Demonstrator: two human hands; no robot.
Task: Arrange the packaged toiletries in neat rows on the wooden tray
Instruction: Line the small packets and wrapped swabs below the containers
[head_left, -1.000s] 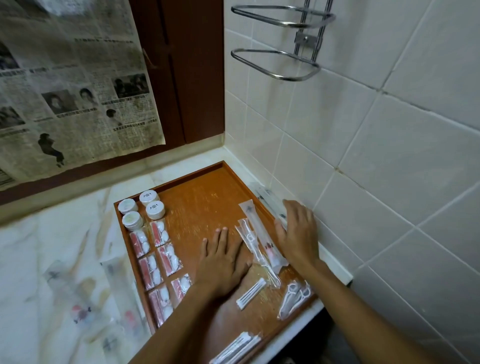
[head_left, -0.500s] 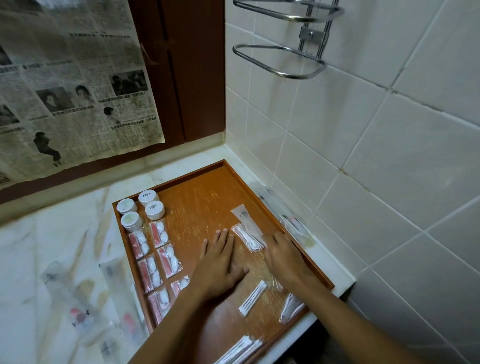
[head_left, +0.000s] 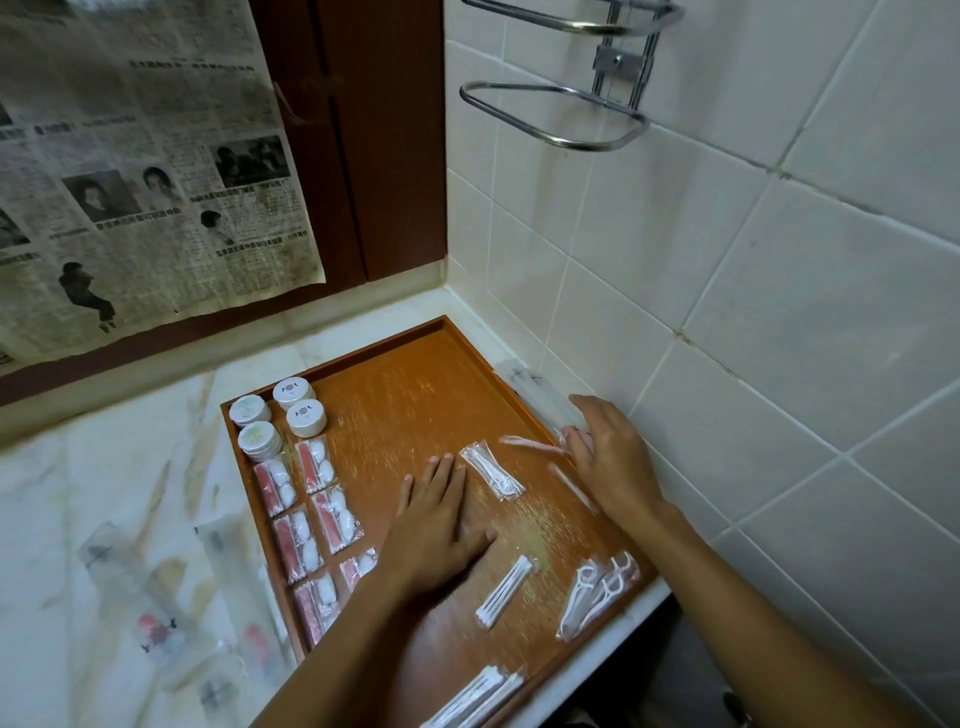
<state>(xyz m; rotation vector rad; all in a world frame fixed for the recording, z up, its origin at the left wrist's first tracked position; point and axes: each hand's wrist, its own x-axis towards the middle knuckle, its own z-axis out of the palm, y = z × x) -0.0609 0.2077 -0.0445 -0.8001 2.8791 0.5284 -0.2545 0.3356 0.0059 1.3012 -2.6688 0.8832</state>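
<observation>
Head view looks down on a wooden tray (head_left: 395, 410) set on a marbled counter (head_left: 104, 467) in a tiled corner. The left hand (head_left: 441, 525) lies flat on the tray's bare middle, palm down, fingers straight and close together, holding nothing. The right hand (head_left: 613, 457) is at the tray's right rim beside the wall tiles (head_left: 727, 312); its fingers are loosely spread and blurred, and touch a clear long packet (head_left: 540, 395) that lies along the gap between tray and wall. Whether they grip it I cannot tell.

On the tray's far left corner stand four small round white jars (head_left: 306, 418) in two pairs. Below them run two columns of clear sachets with red strips and white pieces (head_left: 317, 465), lined up along the left rim. Just right of the left fingertips lies a small clear packet of white picks (head_left: 491, 470), tilted. Nearer the front lie a cotton swab packet (head_left: 506, 590) and, by the right rim, a packet of floss picks (head_left: 597, 595). More swab packets (head_left: 478, 699) sit at the front edge.

Off the tray, on the counter to the left, several clear wrapped items (head_left: 156, 629) lie loose. A newspaper sheet (head_left: 130, 171) covers the back panel, and a metal wire holder (head_left: 566, 111) is fixed to the tiles above.
</observation>
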